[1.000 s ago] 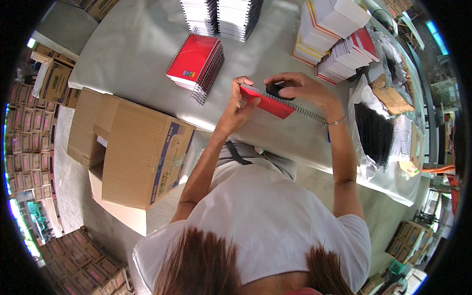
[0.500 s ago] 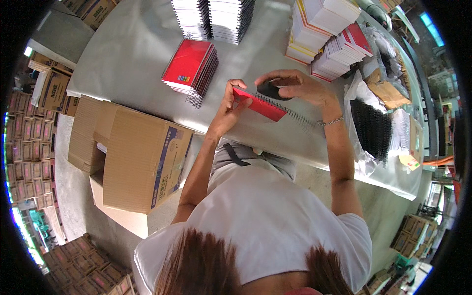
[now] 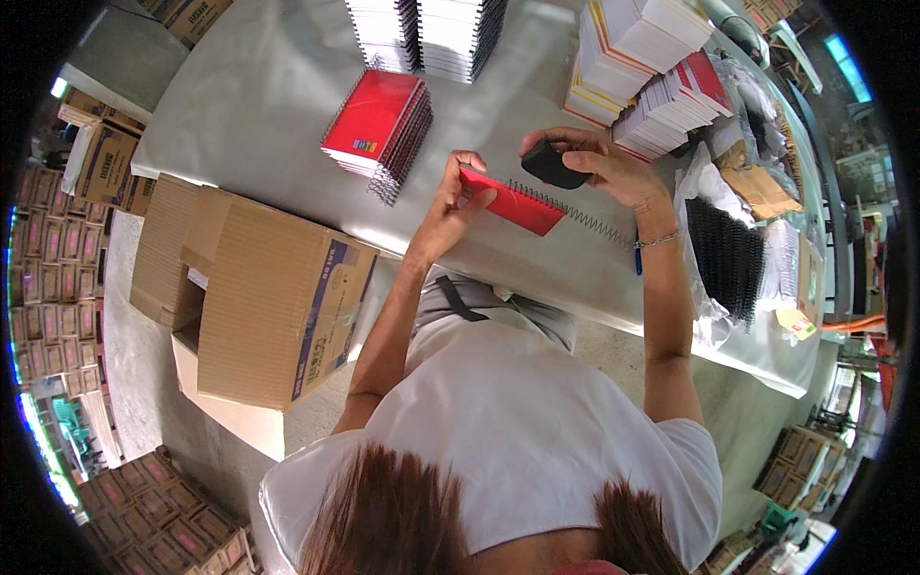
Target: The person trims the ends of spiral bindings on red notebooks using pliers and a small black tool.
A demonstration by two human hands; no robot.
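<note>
My left hand (image 3: 458, 207) grips a small red notebook (image 3: 517, 208) by its left end, thumb on the cover. A dark wire coil (image 3: 596, 224) runs through the notebook's far edge and sticks out well past its right end, toward my right wrist. Above that edge, my right hand (image 3: 613, 171) is closed on a black block-like thing (image 3: 553, 165) whose kind I cannot make out; it is apart from the notebook. To the left stands a stack of red spiral notebooks (image 3: 376, 120), coils toward the right.
White-paged spiral notebook stacks (image 3: 450, 38) stand at the back. Unbound book blocks (image 3: 661, 105) are piled at the far right, with black coils (image 3: 725, 254) in plastic nearer me. An open cardboard box (image 3: 273, 297) is at my left. A blue pen-like item (image 3: 638, 259) lies by my right wrist.
My right hand has lifted the black block away from the coil, up and to the right. My left hand keeps the notebook nearly where it was.
</note>
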